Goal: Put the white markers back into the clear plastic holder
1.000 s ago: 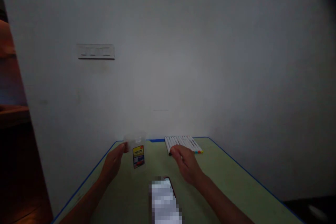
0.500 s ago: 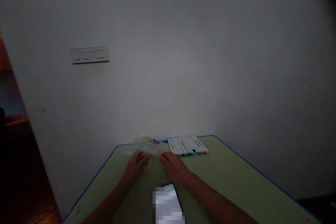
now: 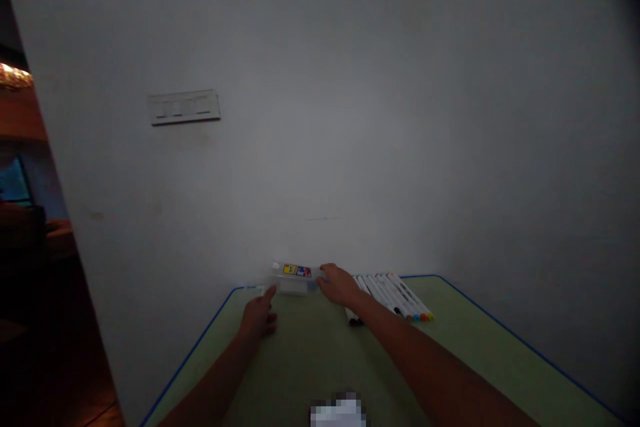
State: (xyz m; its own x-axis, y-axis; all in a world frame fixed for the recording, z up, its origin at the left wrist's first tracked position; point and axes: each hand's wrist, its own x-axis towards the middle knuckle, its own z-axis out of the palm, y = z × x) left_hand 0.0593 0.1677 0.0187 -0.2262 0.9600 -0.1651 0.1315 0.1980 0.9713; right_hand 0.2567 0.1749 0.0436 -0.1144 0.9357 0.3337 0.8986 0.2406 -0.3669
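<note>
A clear plastic case (image 3: 293, 285) with a yellow, red and blue label is at the far edge of the table, by the wall. My right hand (image 3: 341, 285) grips its right end between thumb and fingers. Just left of the case, my left hand (image 3: 259, 315) has its fingers apart, one stretched up near the case's lower left corner. Nothing shows in that hand. A row of white markers (image 3: 393, 295) with coloured ends lies right of the case, partly covered by my right hand and forearm.
The light green table (image 3: 300, 360) has a blue edge and stands against a grey wall (image 3: 350, 113). A blurred-out phone (image 3: 339, 412) lies at the near edge. A switch plate (image 3: 184, 108) is on the wall. A dark room opens at the left.
My right hand has moved forward and now holds the case's right end; the case sits more level. My left hand remains close to its left side. The view has shifted slightly.
</note>
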